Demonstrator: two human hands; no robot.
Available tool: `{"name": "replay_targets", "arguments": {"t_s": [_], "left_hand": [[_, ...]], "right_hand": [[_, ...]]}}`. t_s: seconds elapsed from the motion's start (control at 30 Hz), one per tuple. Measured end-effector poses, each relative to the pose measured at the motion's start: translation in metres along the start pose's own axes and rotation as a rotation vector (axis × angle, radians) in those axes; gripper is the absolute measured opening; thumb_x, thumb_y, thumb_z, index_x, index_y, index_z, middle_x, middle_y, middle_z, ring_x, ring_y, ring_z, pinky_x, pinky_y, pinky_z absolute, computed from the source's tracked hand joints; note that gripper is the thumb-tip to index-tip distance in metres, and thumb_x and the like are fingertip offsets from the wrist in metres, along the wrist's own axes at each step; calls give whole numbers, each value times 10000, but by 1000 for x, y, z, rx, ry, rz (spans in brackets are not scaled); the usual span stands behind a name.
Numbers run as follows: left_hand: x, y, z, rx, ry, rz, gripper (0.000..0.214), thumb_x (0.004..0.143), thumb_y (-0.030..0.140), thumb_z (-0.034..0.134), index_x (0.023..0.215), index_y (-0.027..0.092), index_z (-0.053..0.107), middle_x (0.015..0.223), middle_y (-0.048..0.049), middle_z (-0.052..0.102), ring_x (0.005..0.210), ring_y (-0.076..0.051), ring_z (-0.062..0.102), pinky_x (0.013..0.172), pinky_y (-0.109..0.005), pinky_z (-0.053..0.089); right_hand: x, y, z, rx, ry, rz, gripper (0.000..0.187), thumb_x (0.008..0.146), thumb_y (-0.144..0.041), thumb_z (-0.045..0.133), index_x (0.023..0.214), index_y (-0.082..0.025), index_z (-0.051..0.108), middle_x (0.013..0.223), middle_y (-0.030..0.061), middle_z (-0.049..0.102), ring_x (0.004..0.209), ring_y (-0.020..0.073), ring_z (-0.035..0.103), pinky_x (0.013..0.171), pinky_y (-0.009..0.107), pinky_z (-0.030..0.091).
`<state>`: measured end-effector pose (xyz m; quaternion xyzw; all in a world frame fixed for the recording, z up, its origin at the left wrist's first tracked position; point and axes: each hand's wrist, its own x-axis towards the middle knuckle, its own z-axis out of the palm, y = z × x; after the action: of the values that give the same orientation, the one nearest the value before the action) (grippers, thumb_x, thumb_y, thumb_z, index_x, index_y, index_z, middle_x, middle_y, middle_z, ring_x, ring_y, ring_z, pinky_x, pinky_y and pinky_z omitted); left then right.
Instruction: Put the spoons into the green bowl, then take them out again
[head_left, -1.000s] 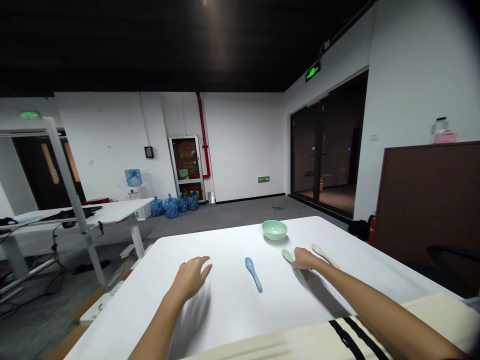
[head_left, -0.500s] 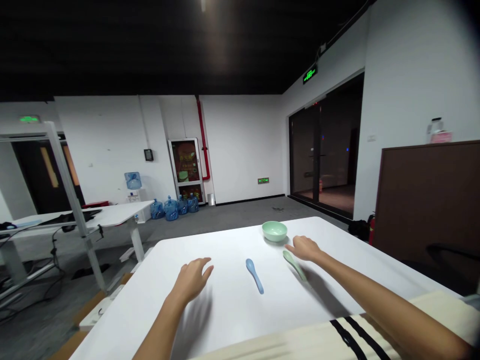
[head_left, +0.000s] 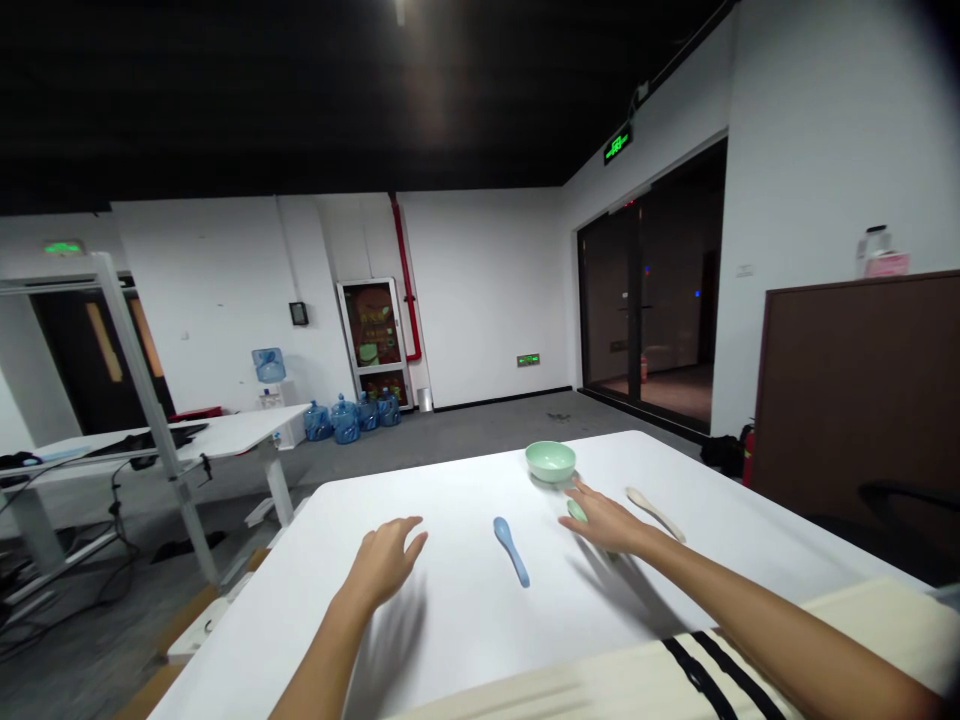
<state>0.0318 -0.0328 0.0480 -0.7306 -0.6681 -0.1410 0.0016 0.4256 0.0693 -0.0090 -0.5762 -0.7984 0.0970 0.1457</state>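
right hand: open, has moved back over the pale green spoon, covers part of it
left hand: open, near the blue spoon
tabletop: also green bowl, beige spoon

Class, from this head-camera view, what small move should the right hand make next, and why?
Probably close the fingers of the right hand around the pale green spoon: the open hand lies right over it, beside the pale green bowl. The left hand is farther off, with the blue spoon between them.
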Motion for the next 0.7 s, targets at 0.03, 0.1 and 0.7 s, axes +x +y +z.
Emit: {"name": "replay_targets", "arguments": {"t_s": [0.03,0.1,0.7], "left_hand": [[0,1,0,0,-2,0,527,956,472,343,1339,205,588,1376,-82,631,1283,-263,565,1059,-413,420],[0,2,-1,2,-5,0,531,954,477,342,1334,203,593,1372,-81,635,1284,-266,567,1051,-409,428],[-1,4,-5,20,-19,-9,536,948,478,325,1326,213,597,1379,-79,630,1290,-265,564,1051,-406,435]], "right_hand": [[0,1,0,-3,7,0,732,883,-611,469,1477,-185,459,1621,141,264,1399,339,411,1119,428,357],[1,3,-1,-9,14,8,717,885,-598,474,1467,-179,470,1614,146,280,1400,338,411,1121,428,355],[4,13,3,10,61,-24,663,893,-581,488,1403,-160,543,1492,144,490,1380,305,439,1105,366,353]]}}
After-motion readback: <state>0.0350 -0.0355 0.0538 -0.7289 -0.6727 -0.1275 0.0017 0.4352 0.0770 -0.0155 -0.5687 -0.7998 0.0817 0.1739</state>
